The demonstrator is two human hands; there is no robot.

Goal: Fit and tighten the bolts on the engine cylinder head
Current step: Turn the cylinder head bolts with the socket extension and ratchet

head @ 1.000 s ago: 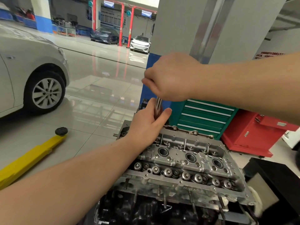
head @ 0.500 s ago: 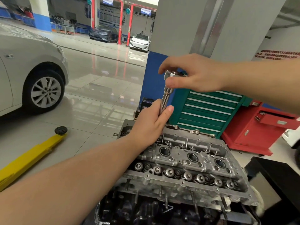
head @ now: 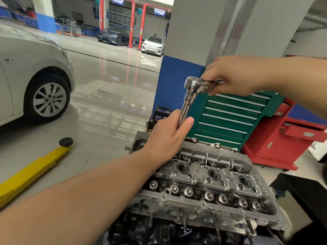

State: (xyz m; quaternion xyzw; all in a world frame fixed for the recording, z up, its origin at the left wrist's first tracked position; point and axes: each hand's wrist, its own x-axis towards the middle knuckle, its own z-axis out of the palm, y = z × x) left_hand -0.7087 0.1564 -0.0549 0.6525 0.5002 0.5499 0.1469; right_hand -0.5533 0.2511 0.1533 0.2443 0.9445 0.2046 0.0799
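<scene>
So from the head cam: the ratchet (head: pixel 196 84) sits on a long extension (head: pixel 184 110) that leans a bit right at the top and runs down toward the far left end of the cylinder head (head: pixel 208 175), its tip hidden behind the left hand (head: pixel 168 137), so I can't see the bolt. Left hand is wrapped around the lower extension, nearer the head, steadying it. Right hand (head: pixel 235 76) pinches the ratchet handle up top, which points off to the right, so I'd guess the swing pivots around that near-vertical axis.

Right hand (head: pixel 235 76) swung rightward off the top of the ratchet head (head: pixel 195 85), now exposed; fingers grip its handle.
</scene>
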